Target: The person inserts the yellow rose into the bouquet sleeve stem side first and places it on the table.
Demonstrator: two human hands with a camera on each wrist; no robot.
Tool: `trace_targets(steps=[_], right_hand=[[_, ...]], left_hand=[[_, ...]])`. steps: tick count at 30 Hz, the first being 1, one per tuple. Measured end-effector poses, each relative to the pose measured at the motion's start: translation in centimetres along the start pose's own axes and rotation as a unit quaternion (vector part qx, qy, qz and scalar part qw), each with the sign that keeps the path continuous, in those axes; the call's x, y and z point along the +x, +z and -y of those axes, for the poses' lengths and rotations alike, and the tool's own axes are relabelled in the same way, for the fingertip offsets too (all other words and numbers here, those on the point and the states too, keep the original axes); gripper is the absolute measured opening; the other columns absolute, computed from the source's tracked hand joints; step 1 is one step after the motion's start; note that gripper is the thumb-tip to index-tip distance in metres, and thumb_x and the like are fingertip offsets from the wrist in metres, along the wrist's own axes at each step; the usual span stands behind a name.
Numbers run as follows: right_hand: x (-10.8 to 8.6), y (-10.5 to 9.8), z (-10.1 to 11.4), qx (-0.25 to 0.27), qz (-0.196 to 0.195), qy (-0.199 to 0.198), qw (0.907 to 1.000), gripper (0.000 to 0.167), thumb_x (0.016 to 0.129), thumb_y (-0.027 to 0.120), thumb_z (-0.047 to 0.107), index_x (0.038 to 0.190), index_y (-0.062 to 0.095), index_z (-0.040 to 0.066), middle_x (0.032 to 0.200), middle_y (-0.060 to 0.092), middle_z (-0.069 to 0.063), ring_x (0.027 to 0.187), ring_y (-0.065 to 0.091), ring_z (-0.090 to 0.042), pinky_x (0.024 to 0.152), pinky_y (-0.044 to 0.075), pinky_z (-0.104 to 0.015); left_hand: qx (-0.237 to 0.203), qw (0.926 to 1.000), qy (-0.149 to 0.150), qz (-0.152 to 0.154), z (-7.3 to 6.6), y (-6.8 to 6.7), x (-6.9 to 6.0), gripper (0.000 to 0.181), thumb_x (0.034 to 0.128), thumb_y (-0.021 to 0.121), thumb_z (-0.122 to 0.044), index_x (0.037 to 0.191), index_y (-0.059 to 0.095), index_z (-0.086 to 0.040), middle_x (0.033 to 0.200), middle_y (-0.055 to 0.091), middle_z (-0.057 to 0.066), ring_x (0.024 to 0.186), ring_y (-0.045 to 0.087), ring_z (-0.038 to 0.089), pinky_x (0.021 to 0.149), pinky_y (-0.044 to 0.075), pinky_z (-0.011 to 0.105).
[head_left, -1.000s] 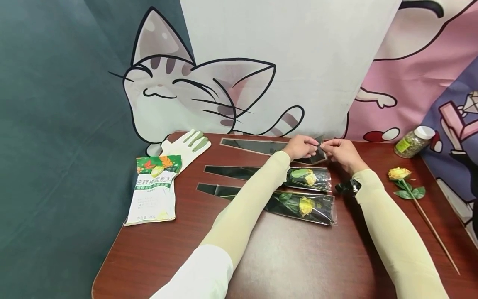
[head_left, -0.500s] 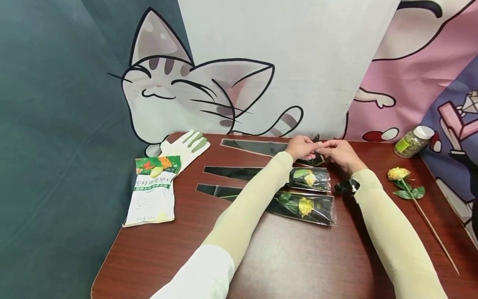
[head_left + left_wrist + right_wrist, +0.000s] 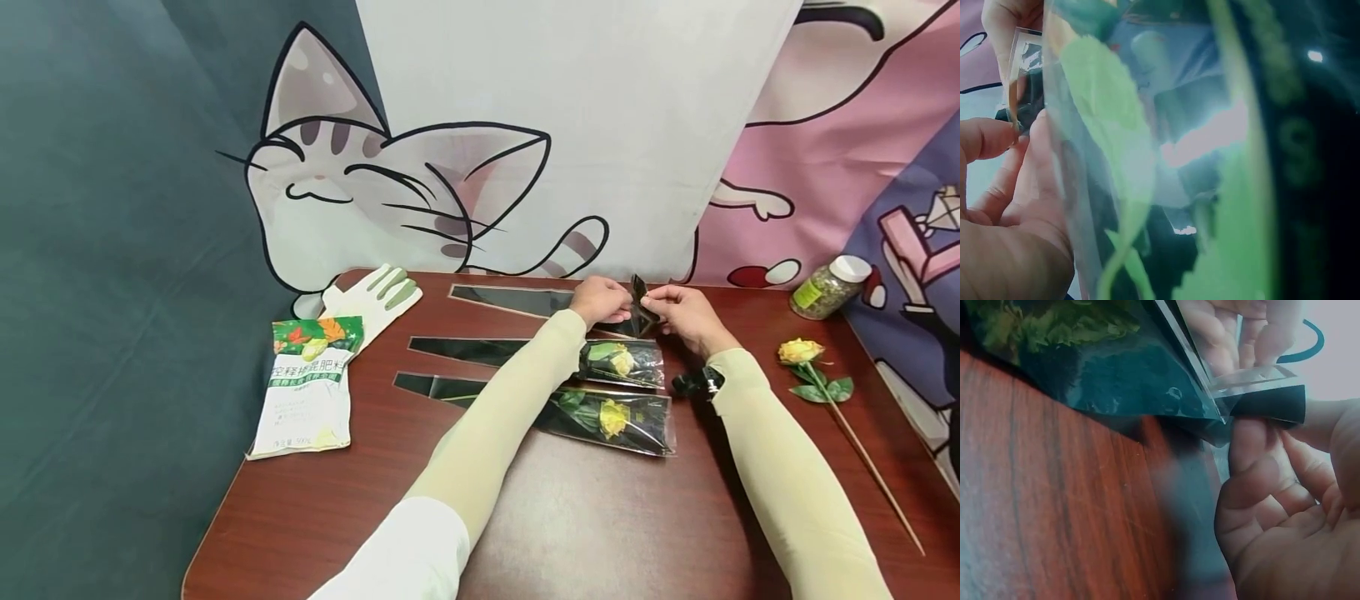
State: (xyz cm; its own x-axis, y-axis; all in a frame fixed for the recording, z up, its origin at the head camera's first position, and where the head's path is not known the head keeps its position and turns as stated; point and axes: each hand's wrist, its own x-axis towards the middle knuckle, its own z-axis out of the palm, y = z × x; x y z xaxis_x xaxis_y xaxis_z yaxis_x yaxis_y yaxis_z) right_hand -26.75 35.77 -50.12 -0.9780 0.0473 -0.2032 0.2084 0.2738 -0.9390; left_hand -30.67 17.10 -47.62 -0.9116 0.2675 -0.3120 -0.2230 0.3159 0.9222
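Observation:
At the back of the table lies a long, tapered black flower sleeve [image 3: 510,298] with clear edges. My left hand [image 3: 602,300] pinches the wide end between thumb and fingers, as the left wrist view shows closely. My right hand [image 3: 688,315] grips the same end from the right, where the film stands up from the table. In the right wrist view, the lifted sleeve edge [image 3: 1269,403] lies between the two hands. Nearer me are two more sleeves, each with a yellow rose inside: the middle rose [image 3: 622,360] and the front rose [image 3: 613,417]. My left forearm hides part of both.
A loose yellow rose [image 3: 801,351] with a long stem lies at the right. Behind it a clear jar [image 3: 825,290] with a white lid stands by the wall cloth. At the left, a fertilizer bag [image 3: 307,400] overlaps white gloves [image 3: 382,300].
My hands came together at the sleeve's wide end, then moved slightly apart. A dark flap of film now stands up between them. The roses, bag and jar stay put.

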Motion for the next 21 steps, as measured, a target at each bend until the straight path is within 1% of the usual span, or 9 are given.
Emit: trace_targets(steps=[2, 5, 7, 9, 12, 14, 16, 18, 21], right_hand=[[0.3, 0.0, -0.2, -0.014, 0.007, -0.001, 0.9999, 0.015, 0.100, 0.076, 0.026, 0.109, 0.072, 0.015, 0.075, 0.065, 0.015, 0.064, 0.058, -0.004, 0.056, 0.056, -0.028], [0.6, 0.0, -0.3, -0.009, 0.022, 0.002, 0.9997, 0.019, 0.100, 0.074, 0.021, 0.113, 0.068, 0.009, 0.079, 0.068, 0.014, 0.066, 0.061, -0.004, 0.059, 0.060, -0.027], [0.9, 0.0, -0.4, 0.011, 0.036, 0.006, 0.9993, 0.014, 0.102, 0.070, 0.015, 0.111, 0.065, 0.006, 0.080, 0.069, 0.013, 0.069, 0.065, -0.004, 0.060, 0.062, -0.026], [1.0, 0.0, -0.4, 0.032, 0.045, 0.012, 0.9984, 0.006, 0.103, 0.065, 0.010, 0.108, 0.061, 0.006, 0.080, 0.068, 0.010, 0.069, 0.066, -0.004, 0.061, 0.062, -0.026], [0.9, 0.0, -0.4, 0.026, 0.051, 0.013, 0.9983, 0.003, 0.104, 0.060, 0.007, 0.103, 0.057, 0.007, 0.077, 0.062, 0.008, 0.067, 0.062, -0.005, 0.059, 0.062, -0.025], [0.8, -0.1, -0.3, -0.003, 0.043, 0.010, 0.9990, 0.005, 0.103, 0.061, 0.008, 0.103, 0.057, 0.005, 0.076, 0.060, 0.007, 0.065, 0.060, -0.005, 0.059, 0.061, -0.025], [0.8, -0.3, -0.2, -0.047, 0.036, 0.006, 0.9982, 0.010, 0.103, 0.062, 0.009, 0.105, 0.057, 0.001, 0.074, 0.062, 0.006, 0.065, 0.063, -0.006, 0.058, 0.061, -0.025], [0.7, -0.4, -0.1, -0.090, 0.029, 0.004, 0.9955, 0.016, 0.102, 0.064, 0.011, 0.107, 0.057, -0.003, 0.073, 0.064, 0.004, 0.065, 0.067, -0.006, 0.058, 0.061, -0.026], [0.4, -0.5, 0.1, -0.151, 0.020, 0.003, 0.9883, 0.020, 0.102, 0.065, 0.013, 0.106, 0.059, -0.005, 0.073, 0.069, 0.001, 0.065, 0.072, -0.010, 0.057, 0.061, -0.027]], left_hand=[[0.004, 1.0000, -0.007, -0.006, -0.1, 0.3, 0.2, 0.009, 0.0972, 0.074, -0.013, 0.092, 0.080, -0.014, 0.079, 0.079, 0.004, 0.064, 0.074, 0.010, 0.073, 0.066, 0.028], [0.007, 0.9998, -0.008, -0.015, -0.2, 0.8, 0.5, 0.010, 0.0957, 0.076, -0.012, 0.088, 0.082, -0.015, 0.072, 0.078, 0.002, 0.063, 0.075, 0.010, 0.074, 0.067, 0.030], [0.006, 0.9997, -0.006, -0.023, -0.3, 1.1, 0.8, 0.012, 0.0946, 0.077, -0.011, 0.085, 0.082, -0.016, 0.069, 0.077, 0.001, 0.061, 0.075, 0.010, 0.071, 0.067, 0.029], [0.006, 0.9996, -0.003, -0.029, -0.3, 1.4, 1.0, 0.014, 0.0940, 0.077, -0.010, 0.082, 0.082, -0.015, 0.067, 0.076, 0.001, 0.058, 0.074, 0.010, 0.069, 0.066, 0.029], [0.019, 0.9992, -0.002, -0.036, -0.2, 1.6, 1.1, 0.015, 0.0936, 0.078, -0.011, 0.080, 0.082, -0.016, 0.067, 0.076, 0.001, 0.057, 0.073, 0.011, 0.065, 0.066, 0.028], [0.030, 0.9987, -0.004, -0.041, -0.1, 1.6, 1.2, 0.015, 0.0938, 0.078, -0.013, 0.080, 0.082, -0.017, 0.068, 0.076, 0.002, 0.059, 0.074, 0.012, 0.062, 0.065, 0.027], [0.036, 0.9983, -0.006, -0.046, 0.0, 1.4, 1.2, 0.014, 0.0938, 0.078, -0.013, 0.081, 0.083, -0.017, 0.070, 0.077, 0.002, 0.064, 0.076, 0.014, 0.058, 0.063, 0.024], [0.038, 0.9982, -0.006, -0.046, 0.2, 1.3, 1.3, 0.014, 0.0937, 0.079, -0.013, 0.082, 0.083, -0.017, 0.072, 0.078, 0.003, 0.068, 0.078, 0.016, 0.054, 0.060, 0.021], [0.047, 0.9980, -0.001, -0.041, 0.4, 1.1, 1.5, 0.014, 0.0928, 0.081, -0.013, 0.080, 0.083, -0.018, 0.075, 0.079, 0.001, 0.071, 0.079, 0.015, 0.053, 0.059, 0.019]])
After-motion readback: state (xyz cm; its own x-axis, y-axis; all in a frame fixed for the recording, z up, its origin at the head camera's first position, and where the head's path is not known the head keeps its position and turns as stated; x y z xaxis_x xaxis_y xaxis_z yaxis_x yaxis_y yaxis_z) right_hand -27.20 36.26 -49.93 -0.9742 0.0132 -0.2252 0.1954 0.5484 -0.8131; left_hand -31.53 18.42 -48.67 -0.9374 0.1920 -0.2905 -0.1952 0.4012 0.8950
